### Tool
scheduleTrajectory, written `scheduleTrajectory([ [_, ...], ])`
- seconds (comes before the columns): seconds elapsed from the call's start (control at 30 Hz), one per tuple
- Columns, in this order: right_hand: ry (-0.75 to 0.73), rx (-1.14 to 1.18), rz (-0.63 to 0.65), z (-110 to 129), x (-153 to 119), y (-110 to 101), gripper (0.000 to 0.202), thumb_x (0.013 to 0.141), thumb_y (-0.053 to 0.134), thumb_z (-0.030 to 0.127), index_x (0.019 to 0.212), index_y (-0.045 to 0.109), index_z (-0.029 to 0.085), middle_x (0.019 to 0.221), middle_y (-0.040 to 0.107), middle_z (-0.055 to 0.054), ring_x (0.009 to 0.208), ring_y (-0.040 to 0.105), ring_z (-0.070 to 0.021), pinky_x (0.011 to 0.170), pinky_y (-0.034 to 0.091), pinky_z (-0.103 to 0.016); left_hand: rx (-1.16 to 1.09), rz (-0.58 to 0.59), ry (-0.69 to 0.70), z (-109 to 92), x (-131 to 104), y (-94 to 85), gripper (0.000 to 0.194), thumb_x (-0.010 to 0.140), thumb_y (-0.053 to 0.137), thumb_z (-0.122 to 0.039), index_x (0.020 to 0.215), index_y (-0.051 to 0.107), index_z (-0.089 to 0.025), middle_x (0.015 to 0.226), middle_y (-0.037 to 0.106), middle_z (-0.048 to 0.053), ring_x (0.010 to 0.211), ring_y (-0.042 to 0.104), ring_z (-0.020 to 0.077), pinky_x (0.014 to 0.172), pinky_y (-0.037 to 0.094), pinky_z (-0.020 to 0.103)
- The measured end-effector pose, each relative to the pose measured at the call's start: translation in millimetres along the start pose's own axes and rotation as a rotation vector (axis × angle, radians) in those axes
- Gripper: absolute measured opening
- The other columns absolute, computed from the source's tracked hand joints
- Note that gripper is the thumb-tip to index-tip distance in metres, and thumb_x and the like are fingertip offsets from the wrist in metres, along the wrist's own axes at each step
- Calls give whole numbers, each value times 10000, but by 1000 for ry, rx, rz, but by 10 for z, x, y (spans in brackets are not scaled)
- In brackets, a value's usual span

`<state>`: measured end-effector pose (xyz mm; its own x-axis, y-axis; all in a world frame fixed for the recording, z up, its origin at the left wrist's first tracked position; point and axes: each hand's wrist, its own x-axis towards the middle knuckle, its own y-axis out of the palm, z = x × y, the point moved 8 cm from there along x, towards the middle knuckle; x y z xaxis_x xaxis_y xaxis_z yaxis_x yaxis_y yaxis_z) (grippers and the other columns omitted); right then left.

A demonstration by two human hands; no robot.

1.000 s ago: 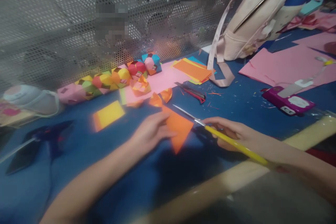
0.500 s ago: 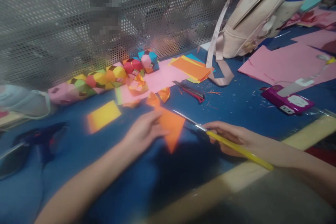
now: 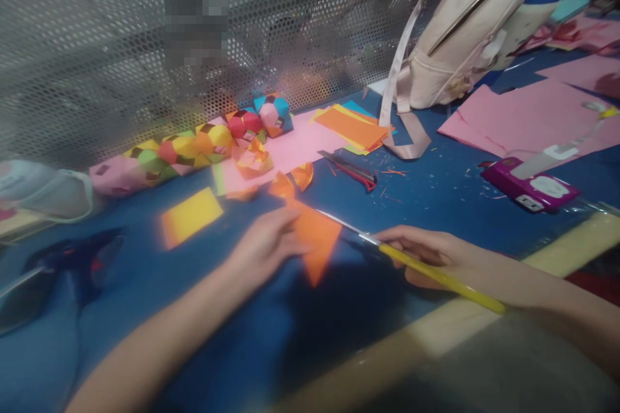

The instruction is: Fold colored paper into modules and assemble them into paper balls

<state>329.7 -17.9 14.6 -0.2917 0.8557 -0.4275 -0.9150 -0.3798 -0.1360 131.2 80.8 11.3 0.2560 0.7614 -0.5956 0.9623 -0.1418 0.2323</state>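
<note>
My left hand pinches a folded piece of orange paper above the blue table, its pointed end hanging down. My right hand is closed round a pair of scissors with yellow handles. The blades lie at the paper's upper right edge; whether they are cutting in I cannot tell. Just beyond my left hand are folded orange paper pieces. A yellow paper rectangle lies to its left. Behind the scissors is a box cutter with a red and black handle.
Coloured paper balls line the perforated metal panel. A stack of paper strips lies beside a pale backpack. At right are pink sheets and a purple device. A dark glue gun lies at left.
Both hands keep almost the same place, with the paper and scissors still held. The scissor blades have shifted very slightly to the left along the paper's edge.
</note>
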Motion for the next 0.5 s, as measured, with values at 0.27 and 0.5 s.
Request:
scheduleTrajectory([
  [0.27, -13, 2, -60, 56, 21, -18, 565, 730, 659, 599, 1165, 589, 245, 975, 609, -47, 911, 593, -203, 838, 506, -345, 31, 78, -33, 113, -19, 56, 96, 834, 555, -120, 739, 552, -114, 566, 531, -5, 444, 557, 100, 489, 591, 288],
  [0.5, -23, -29, -22, 105, 65, 94, 497, 758, 652, 555, 1167, 587, 279, 1095, 615, -41, 968, 597, -207, 864, 490, -318, 48, 185, -64, 197, -147, 196, 96, 845, 539, -131, 831, 621, -82, 720, 676, 105, 557, 664, 167, 503, 586, 270],
])
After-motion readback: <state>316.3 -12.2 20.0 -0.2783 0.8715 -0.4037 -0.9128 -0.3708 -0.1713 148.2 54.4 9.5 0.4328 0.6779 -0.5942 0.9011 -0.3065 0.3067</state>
